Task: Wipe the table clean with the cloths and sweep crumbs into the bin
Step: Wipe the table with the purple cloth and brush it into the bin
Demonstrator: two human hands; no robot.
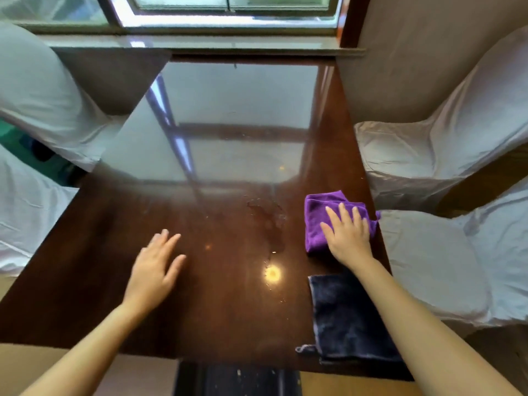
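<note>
A glossy dark wooden table [217,315] fills the view. A folded purple cloth [317,218] lies near its right edge, and my right hand [347,235] rests flat on top of it with fingers spread. A dark blue cloth [348,318] lies flat at the near right corner, partly under my right forearm. My left hand [155,267] hovers or rests open on the bare tabletop at the near left, holding nothing. A wet smear with spots [268,218] marks the wood just left of the purple cloth. Small crumbs [271,274] speckle the surface by a bright light reflection.
Chairs in white covers stand on both sides: two on the right [428,155] and two on the left [37,90]. A window sill [200,44] runs along the far table edge. A dark container [237,378] sits below the near table edge.
</note>
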